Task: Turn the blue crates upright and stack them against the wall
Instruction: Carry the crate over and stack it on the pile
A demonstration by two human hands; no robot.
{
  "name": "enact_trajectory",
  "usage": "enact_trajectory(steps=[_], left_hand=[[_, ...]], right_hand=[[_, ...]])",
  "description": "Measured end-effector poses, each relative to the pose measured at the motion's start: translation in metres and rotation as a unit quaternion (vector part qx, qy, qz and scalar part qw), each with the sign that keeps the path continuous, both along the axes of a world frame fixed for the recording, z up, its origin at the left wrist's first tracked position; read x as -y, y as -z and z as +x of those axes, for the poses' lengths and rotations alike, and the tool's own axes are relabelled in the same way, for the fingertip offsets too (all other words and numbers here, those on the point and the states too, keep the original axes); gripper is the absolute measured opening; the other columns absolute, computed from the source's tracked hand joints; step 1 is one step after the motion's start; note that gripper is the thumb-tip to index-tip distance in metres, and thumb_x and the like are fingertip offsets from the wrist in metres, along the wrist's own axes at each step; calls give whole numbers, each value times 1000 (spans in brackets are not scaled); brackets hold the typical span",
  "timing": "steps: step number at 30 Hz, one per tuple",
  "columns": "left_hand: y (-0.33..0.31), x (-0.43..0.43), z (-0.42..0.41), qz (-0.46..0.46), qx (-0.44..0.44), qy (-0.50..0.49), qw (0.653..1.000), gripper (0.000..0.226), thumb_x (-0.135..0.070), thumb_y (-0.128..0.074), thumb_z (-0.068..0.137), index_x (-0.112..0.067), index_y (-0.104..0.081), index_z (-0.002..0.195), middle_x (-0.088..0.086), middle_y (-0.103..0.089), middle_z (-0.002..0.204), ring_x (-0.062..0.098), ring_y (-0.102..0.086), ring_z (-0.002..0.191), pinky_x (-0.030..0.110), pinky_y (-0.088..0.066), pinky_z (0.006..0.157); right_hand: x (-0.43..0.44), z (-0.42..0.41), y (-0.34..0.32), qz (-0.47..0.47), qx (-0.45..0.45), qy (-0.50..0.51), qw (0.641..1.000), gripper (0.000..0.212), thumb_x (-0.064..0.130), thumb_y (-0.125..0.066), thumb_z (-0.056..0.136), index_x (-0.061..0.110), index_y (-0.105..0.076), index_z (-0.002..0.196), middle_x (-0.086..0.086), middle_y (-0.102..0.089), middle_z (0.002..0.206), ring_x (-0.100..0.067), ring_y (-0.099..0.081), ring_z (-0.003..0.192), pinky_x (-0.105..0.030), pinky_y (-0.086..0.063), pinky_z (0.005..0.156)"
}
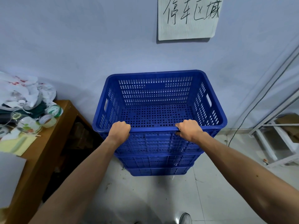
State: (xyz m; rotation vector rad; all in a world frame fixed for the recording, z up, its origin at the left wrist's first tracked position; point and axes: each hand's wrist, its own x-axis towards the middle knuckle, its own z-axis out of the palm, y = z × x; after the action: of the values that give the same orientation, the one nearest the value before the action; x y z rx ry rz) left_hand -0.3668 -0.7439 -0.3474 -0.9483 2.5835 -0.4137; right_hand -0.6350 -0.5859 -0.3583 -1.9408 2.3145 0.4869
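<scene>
A stack of blue perforated crates stands upright on the floor against the pale wall. The top crate [155, 94] is empty, with its far side close to the wall. Beneath it show the walls of two lower crates [158, 160], nested one in another. My left hand [120, 130] grips the near rim of the top crate on its left part. My right hand [188, 129] grips the same rim further right, fingers curled over the edge.
A brown wooden table [53, 143] cluttered with plastic bags, tape rolls and paper stands left of the stack. A white metal rack [278, 139] and a dark cable [239, 130] are at the right. A handwritten paper sign [187, 18] hangs on the wall. Tiled floor lies in front.
</scene>
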Motion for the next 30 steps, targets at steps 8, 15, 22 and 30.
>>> enact_trajectory(steps=[8, 15, 22, 30], left_hand=[[19, 0, 7, 57, -65, -39, 995, 8, -15, -56, 95, -13, -53, 102, 4, -62, 84, 22, -57, 71, 34, -42, 61], [20, -4, 1, 62, -71, -63, 994, 12, -14, -55, 95, -12, -54, 106, 8, -65, 93, 25, -57, 74, 34, -40, 63], [18, -10, -4, 58, -65, -32, 996, 11, -12, -53, 95, -13, -57, 105, 7, -62, 88, 23, -47, 70, 34, -37, 62], [25, -5, 3, 53, -73, -4, 996, 15, -13, -55, 93, -13, -55, 108, 6, -66, 88, 25, -62, 77, 33, -40, 61]], right_hand=[[2, 2, 6, 5, 15, 25, 1000, 31, 47, -49, 98, 18, -56, 106, 3, -44, 64, -24, -52, 65, -33, -44, 60], [2, -2, 14, -16, -7, 7, 1000, 36, 51, -48, 98, 21, -54, 116, 1, -55, 71, -23, -53, 64, -31, -43, 56], [-2, -13, 10, 2, 7, 27, 1000, 33, 53, -49, 97, 21, -56, 103, 4, -48, 63, -21, -52, 62, -32, -46, 57], [-4, -10, 5, -3, -1, 22, 1000, 32, 52, -50, 96, 21, -56, 97, 2, -51, 67, -23, -54, 65, -31, -42, 57]])
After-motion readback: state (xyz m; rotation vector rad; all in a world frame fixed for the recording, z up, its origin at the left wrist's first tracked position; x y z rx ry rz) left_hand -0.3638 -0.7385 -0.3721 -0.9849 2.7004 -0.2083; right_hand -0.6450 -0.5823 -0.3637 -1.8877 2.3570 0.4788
